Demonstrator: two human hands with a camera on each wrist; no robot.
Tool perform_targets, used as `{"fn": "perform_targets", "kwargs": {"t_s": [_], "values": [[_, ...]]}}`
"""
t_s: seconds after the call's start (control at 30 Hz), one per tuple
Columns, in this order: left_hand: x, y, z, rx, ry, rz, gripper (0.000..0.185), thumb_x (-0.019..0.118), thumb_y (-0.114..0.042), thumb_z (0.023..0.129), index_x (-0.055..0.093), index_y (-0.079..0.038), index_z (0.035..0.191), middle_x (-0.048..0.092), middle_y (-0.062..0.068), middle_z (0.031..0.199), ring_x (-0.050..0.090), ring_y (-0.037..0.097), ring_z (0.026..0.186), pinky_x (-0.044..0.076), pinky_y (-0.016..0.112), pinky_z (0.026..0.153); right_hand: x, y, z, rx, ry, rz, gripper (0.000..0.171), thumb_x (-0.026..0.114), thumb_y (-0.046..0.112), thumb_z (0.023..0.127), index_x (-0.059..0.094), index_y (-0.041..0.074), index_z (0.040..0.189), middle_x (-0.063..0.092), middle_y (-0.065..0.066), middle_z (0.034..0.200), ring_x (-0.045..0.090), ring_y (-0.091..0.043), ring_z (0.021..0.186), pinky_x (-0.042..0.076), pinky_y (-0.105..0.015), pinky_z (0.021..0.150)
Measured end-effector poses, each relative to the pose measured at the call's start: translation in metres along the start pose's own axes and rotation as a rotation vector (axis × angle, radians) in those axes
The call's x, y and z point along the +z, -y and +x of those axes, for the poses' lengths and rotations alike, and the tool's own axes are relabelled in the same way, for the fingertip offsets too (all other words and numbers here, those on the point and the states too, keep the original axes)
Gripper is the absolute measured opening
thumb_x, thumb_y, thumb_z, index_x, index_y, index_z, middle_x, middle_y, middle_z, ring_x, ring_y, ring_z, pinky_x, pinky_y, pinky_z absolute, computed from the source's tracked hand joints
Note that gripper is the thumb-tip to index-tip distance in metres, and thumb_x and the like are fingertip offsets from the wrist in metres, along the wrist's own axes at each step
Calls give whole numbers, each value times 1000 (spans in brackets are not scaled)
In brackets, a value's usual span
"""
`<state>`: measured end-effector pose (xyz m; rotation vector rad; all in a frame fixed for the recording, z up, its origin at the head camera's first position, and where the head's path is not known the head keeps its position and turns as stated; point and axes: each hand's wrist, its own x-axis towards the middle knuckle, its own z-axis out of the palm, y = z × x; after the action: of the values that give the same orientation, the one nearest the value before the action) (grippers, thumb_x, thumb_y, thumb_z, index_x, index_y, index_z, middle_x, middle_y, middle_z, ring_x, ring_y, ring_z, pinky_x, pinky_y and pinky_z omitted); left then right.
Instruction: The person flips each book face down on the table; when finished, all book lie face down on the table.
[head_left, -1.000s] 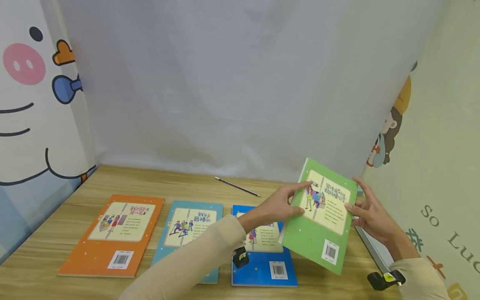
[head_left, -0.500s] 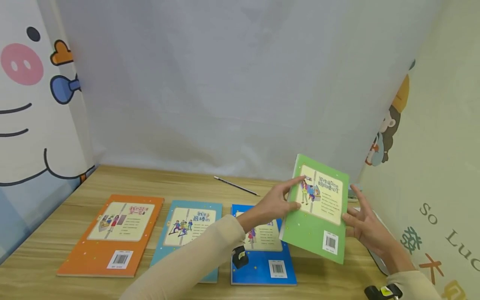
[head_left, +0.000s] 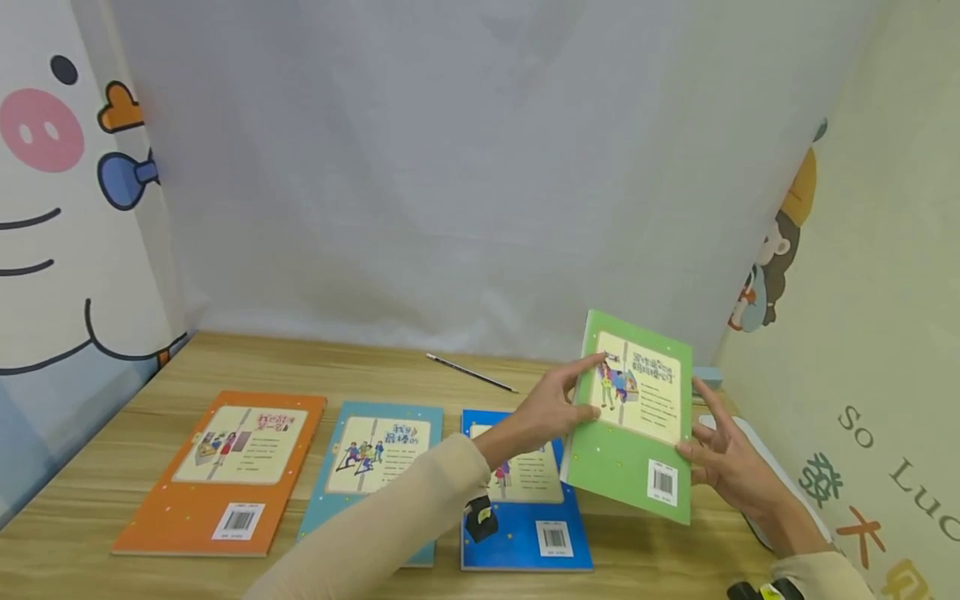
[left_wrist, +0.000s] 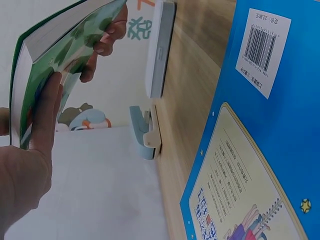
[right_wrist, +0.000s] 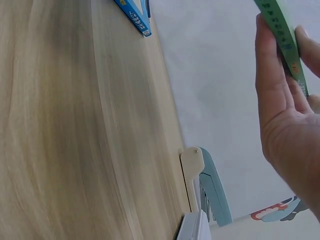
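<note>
Green book: a thin paperback with a bright green cover scattered with small pale dots. The cover facing the head camera carries a cream panel with a small coloured illustration at its upper left, lines of print beside and below it, and a white barcode label at the lower right corner. The book is closed and held clear of the table, tilted nearly upright with its top edge leaning away, above the right end of the table near the back right corner.
</note>
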<state>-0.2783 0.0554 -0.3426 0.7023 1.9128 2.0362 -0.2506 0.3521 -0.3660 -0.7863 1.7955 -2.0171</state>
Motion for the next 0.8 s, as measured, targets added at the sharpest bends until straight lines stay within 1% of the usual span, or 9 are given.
{"fn": "perform_targets", "kwargs": {"t_s": [0.17, 0.27, 0.33, 0.4, 0.47, 0.53, 0.67, 0.73, 0.8], "values": [[1, 3, 3, 3, 27, -10, 76, 57, 10, 92, 35, -26, 156, 37, 16, 158, 69, 28, 105, 62, 34, 79, 0, 1, -3, 7, -22, -9, 95, 37, -14, 100, -22, 35, 156, 61, 0, 134, 71, -25, 107, 62, -39, 75], [0, 3, 5, -15, 39, -18, 76, 57, 10, 92, 36, -26, 155, 37, 16, 158, 68, 31, 106, 62, 36, 77, 0, 1, -4, 9, -36, -18, 94, 38, -14, 100, -20, 34, 157, 62, 1, 133, 72, -25, 106, 62, -40, 75], [1, 3, 6, -37, 42, -19, 76, 58, 10, 92, 37, -27, 155, 36, 15, 158, 70, 34, 102, 63, 38, 73, 0, 1, -5, 16, -45, -20, 94, 38, -14, 100, -18, 35, 158, 63, 0, 131, 72, -24, 105, 62, -40, 74], [1, 3, 6, -59, 46, 0, 75, 60, 9, 92, 37, -27, 155, 35, 15, 159, 72, 34, 95, 63, 40, 68, -1, 1, -6, 27, -54, -26, 94, 39, -13, 100, -18, 34, 158, 64, 1, 130, 72, -24, 104, 63, -40, 74], [2, 4, 6, -79, 49, 24, 75, 62, 7, 92, 38, -27, 155, 35, 15, 160, 73, 31, 88, 63, 40, 63, -2, 1, -8, 42, -65, -31, 94, 40, -13, 100, -17, 33, 158, 64, 2, 129, 73, -24, 103, 62, -42, 75], [3, 7, 6, -91, 49, 52, 75, 64, 5, 92, 39, -27, 154, 34, 16, 160, 73, 27, 85, 63, 39, 62, -3, 1, -10, 58, -70, -42, 93, 40, -13, 100, -17, 32, 158, 65, 2, 128, 73, -24, 102, 62, -43, 75], [6, 15, 6, -119, 26, 82, 75, 68, 4, 90, 41, -27, 153, 36, 17, 159, 73, 23, 81, 62, 36, 62, -6, 2, -14, 77, -63, -59, 94, 42, -13, 99, -13, 33, 159, 65, 1, 127, 73, -25, 101, 63, -43, 74], [9, 18, 6, -127, -2, 103, 74, 70, 3, 89, 43, -26, 152, 38, 18, 157, 72, 21, 77, 62, 35, 61, -9, 3, -15, 82, -56, -67, 94, 43, -14, 98, -10, 34, 160, 65, 1, 128, 73, -26, 101, 63, -42, 73], [12, 21, 5, -127, -45, 149, 73, 72, 3, 87, 46, -23, 151, 42, 19, 155, 68, 17, 69, 60, 30, 58, -12, 4, -17, 94, -55, -81, 94, 44, -14, 98, -7, 34, 160, 65, 1, 127, 73, -25, 100, 63, -40, 72]]}}
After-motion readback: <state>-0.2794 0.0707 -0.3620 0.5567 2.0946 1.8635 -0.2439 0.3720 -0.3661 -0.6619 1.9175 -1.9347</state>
